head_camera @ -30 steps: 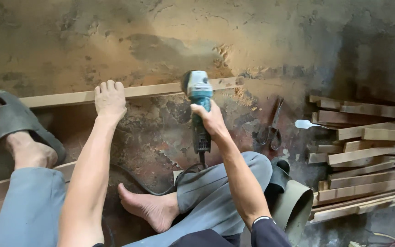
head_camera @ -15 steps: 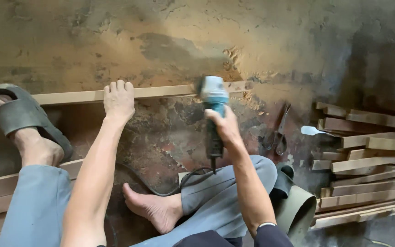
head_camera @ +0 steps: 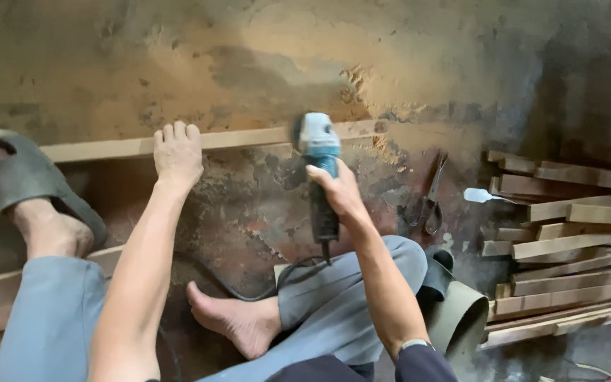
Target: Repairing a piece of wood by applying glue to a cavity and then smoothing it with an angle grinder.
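Teal grinder (head_camera: 319, 152) (grey-capped) rests on pale strip (head_camera: 242, 139)

Person wears light blue-grey trousers (head_camera: 334, 304), dark rolled sleeve (head_camera: 419, 362) at right arm, grey-green slipper (head_camera: 26, 177) on one foot; other foot bare.

Pale bare wood strip (head_camera: 242, 139) on rough, dusty concrete floor (head_camera: 263, 64)
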